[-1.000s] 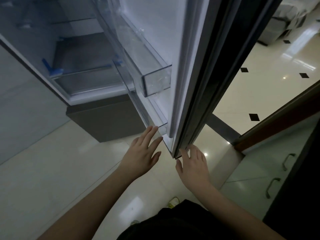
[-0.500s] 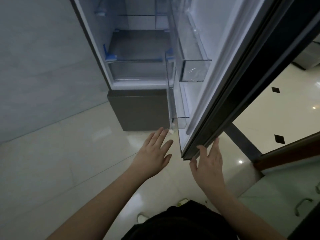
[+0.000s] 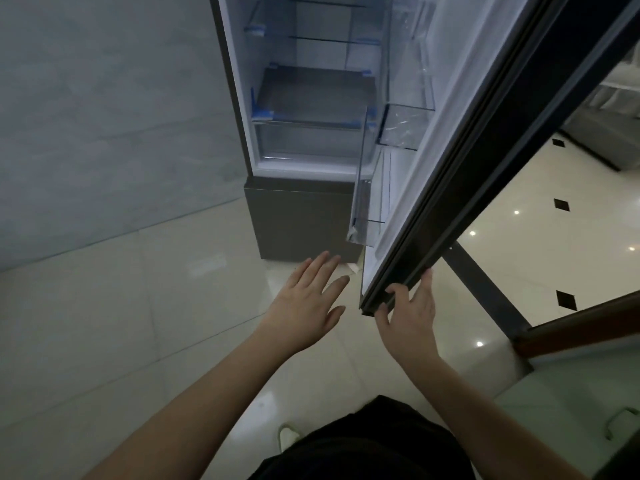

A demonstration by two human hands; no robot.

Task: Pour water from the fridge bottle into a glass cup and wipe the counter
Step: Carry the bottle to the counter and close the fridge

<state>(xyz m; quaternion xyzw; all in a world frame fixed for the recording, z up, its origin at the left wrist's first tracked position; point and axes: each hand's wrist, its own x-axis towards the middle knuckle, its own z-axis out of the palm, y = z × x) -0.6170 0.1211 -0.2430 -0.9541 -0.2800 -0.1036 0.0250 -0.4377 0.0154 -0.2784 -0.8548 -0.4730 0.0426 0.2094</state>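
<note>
Overhead, the fridge [image 3: 304, 109] stood open at twelve o'clock, its glass shelves [image 3: 311, 124] and lower drawer [image 3: 311, 147] showing no bottle; whether the water bottle sat anywhere inside could not be told, and no glass cup or desk came into view. The fridge door [image 3: 460, 161] swung out toward one o'clock, its clear door bins [image 3: 403, 128] looking bare, with a film of plastic wrap on them. The right hand [image 3: 410, 315] was at the door's bottom corner, at about five o'clock of the fridge; its grip wrapped the dark edge, thumb on the inner side and fingers [image 3: 426, 282] curled round the outer side. The left hand [image 3: 306, 308] hovered just left of that corner, touching nothing, its grip spread flat with fingers straight and pointing toward one o'clock, above the pale tiled floor [image 3: 138, 323]. A grey wall [image 3: 104, 116] ran along at ten o'clock. At four o'clock a cabinet handle [image 3: 623, 422] showed beside a dark wooden door sill [image 3: 581, 327].
</note>
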